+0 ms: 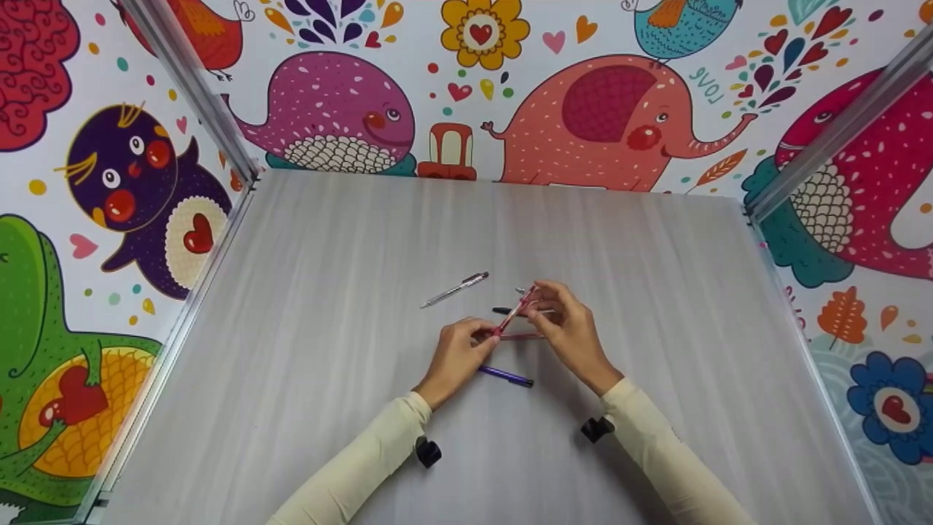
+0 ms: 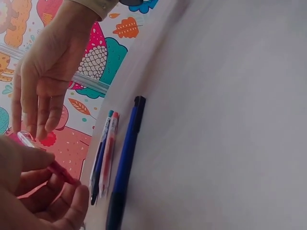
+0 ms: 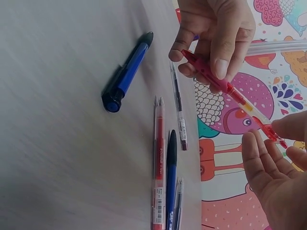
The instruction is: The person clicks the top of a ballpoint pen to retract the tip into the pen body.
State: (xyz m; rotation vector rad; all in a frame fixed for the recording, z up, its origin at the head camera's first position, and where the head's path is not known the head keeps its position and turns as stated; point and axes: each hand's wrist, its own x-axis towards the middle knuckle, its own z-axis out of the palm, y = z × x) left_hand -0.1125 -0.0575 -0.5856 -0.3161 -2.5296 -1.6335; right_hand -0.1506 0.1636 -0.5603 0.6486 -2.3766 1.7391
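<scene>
Above the table, a pink-red pen [image 1: 512, 313] with a clear barrel [image 3: 246, 104] is held slanted between both hands. My left hand [image 1: 455, 354] pinches its pink grip [image 3: 211, 74] near the tip, thumb on top. At the upper end, my right hand [image 1: 572, 335] holds the clip part [image 3: 268, 130] between thumb and fingers. Below the hands lie a clear red pen [image 3: 159, 167] and a slim blue pen with a dark end [image 3: 171, 177], side by side. A thicker blue pen [image 1: 506, 376] lies nearer the person, beside the left wrist.
A clear pen with a dark end [image 1: 455, 290] lies farther back, left of the hands. Another slim clear pen [image 3: 179, 201] is next to the slim blue one. Metal rails [image 1: 189, 87] and printed cartoon panels [image 1: 466, 95] border the grey table [image 1: 328, 255].
</scene>
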